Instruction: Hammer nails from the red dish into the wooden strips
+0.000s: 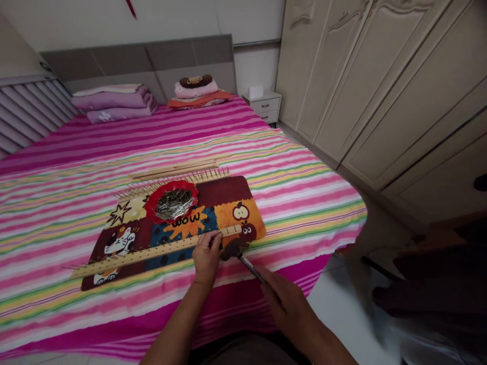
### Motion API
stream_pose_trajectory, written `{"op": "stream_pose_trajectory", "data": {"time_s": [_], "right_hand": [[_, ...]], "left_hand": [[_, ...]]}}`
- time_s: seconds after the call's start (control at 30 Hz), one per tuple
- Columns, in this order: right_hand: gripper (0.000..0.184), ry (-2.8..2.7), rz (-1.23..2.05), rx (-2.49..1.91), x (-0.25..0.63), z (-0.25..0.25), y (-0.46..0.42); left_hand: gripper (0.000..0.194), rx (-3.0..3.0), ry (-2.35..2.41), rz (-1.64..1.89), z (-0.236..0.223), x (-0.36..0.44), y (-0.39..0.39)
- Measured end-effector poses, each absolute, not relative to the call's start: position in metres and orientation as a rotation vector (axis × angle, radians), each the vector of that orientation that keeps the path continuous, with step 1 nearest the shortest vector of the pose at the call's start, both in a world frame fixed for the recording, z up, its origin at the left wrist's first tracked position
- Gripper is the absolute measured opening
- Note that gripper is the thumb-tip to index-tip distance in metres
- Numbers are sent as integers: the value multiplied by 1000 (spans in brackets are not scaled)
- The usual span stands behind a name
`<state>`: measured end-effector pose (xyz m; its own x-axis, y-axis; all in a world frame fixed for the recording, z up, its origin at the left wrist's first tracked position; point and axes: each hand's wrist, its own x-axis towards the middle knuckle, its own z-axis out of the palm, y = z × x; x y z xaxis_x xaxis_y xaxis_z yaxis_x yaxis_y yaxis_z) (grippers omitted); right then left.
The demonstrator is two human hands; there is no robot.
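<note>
The two hands were apart. The left hand [205, 256] had its thumb and finger pinched together at the near nailed strip [160, 250]; anything between them was too small to tell. The right hand [287, 304], at its 4 o'clock, was closed around the handle of one hammer [253, 267], whose blurred dark head pointed toward 10 o'clock, beside the strip's near edge.

That strip lay across one patterned mat [207, 195], its long axis running from between 8 and 9 o'clock to between 2 and 3, the left end past the mat's edge. Its many nails were too fine to count.

From the left hand, one red scalloped bowl [150, 207] heaped with loose nails [175, 203] sat on the mat at 11 o'clock. Just beyond lay a second nailed strip [207, 176], nearly parallel, then some plain wooden strips [177, 168], their number unclear.

Farther out on the one striped bed [297, 177] were two folded bedding stacks, a purple stack [114, 104] at 11 o'clock and a pink-and-orange stack [198, 94] at 12. One two-drawer nightstand [268, 105] stood toward 1 o'clock.
</note>
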<state>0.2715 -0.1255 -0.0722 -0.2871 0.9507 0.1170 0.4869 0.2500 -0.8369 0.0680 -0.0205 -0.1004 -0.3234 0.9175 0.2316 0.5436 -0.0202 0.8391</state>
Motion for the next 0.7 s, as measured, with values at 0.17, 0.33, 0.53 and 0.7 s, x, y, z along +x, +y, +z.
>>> {"op": "stream_pose_trajectory", "data": {"time_s": [0.17, 0.33, 0.53, 0.7], "right_hand": [[45, -2033, 629, -1368, 263, -38, -92], [47, -2180, 541, -1438, 251, -26, -73], [48, -2074, 731, -1349, 257, -25, -88], [40, -1860, 965, -1249, 267, -46, -111]], "left_hand": [[20, 1536, 1872, 1261, -101, 68, -22], [20, 1547, 1868, 1256, -104, 66, -22], [16, 1534, 1877, 1245, -105, 65, -22], [18, 1478, 1813, 1297, -104, 67, -22]]}}
